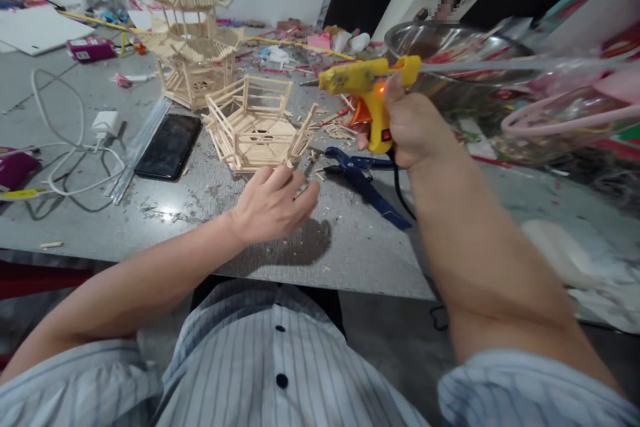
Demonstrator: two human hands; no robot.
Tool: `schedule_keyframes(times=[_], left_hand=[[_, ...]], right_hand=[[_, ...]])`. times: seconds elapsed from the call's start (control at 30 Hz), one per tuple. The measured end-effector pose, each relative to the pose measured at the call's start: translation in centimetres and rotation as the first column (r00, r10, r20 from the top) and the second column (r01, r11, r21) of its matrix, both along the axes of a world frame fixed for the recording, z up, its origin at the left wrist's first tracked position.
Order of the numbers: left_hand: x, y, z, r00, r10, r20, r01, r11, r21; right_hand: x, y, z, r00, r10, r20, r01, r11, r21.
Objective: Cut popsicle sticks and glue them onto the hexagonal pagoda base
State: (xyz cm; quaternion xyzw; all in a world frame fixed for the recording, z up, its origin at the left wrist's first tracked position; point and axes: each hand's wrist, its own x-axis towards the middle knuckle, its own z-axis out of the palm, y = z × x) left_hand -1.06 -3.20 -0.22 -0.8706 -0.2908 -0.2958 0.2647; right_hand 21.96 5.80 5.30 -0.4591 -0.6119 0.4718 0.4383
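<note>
Raised over the table, my right hand (413,123) is wrapped round the handle of a yellow glue gun (357,77), whose nozzle points left and whose small light glows orange. My left hand (273,203) is at the near edge of an open wooden stick frame (255,137), its fingers bent at the frame's front rail. What those fingertips hold, if anything, is hidden. The stick frame rests on the table, with a low railing round a slatted floor. Behind it to the left stands a taller stick pavilion (187,33) with a pointed roof.
Blue pliers (367,187) lie right of my left hand. A black phone (169,147) and a white charger (106,125) with cable are at the left. A metal bowl (450,40) and plastic bags crowd the right. Stick scraps litter the grey table (370,260).
</note>
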Motion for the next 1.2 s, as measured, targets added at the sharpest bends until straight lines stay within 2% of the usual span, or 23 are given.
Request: schedule_keyframes(times=[0.07,0.13,0.2,0.27,0.4,0.5,0.6,0.7,0.87,1.2], left_hand=[[0.0,0.0,-0.1,0.998,0.066,0.002,-0.066,0.998,0.001],[-0.6,0.6,0.0,0.989,0.144,0.026,-0.143,0.989,-0.026],[-1.5,1.4,0.2,0.975,0.205,0.086,-0.199,0.977,-0.074],[-2.2,2.1,0.6,0.949,0.271,0.164,-0.247,0.957,-0.151],[-2.9,2.9,1.7,0.887,0.425,0.182,-0.357,0.879,-0.316],[-2.9,3.3,2.2,0.854,0.495,0.162,-0.409,0.830,-0.378],[-3.0,3.9,2.0,0.839,0.507,0.196,-0.407,0.826,-0.390],[-3.4,4.5,1.6,0.851,0.463,0.250,-0.354,0.855,-0.378],[-3.7,5.0,1.0,0.866,0.379,0.327,-0.258,0.898,-0.357],[-2.7,4.6,1.8,0.863,0.402,0.307,-0.256,0.871,-0.420]], right_hand=[[-0.6,-0.2,-0.2,0.995,-0.064,-0.075,0.067,0.997,0.032],[-1.6,-0.8,-0.5,0.975,-0.132,-0.179,0.129,0.991,-0.030],[-2.9,-1.3,-0.7,0.952,-0.143,-0.269,0.109,0.985,-0.137],[-4.1,-1.8,-1.0,0.932,-0.132,-0.336,0.072,0.980,-0.185],[-5.7,-2.1,-1.6,0.927,-0.125,-0.355,0.059,0.980,-0.192],[-6.2,-2.2,-1.9,0.920,-0.125,-0.371,0.057,0.981,-0.188],[-6.4,-2.3,-1.8,0.911,-0.133,-0.390,0.051,0.976,-0.213],[-6.5,-2.5,-1.8,0.906,-0.139,-0.399,0.047,0.972,-0.232],[-6.6,-2.2,-2.0,0.923,-0.099,-0.372,0.030,0.982,-0.188],[-5.8,-1.8,-2.0,0.939,-0.143,-0.314,0.106,0.985,-0.133]])
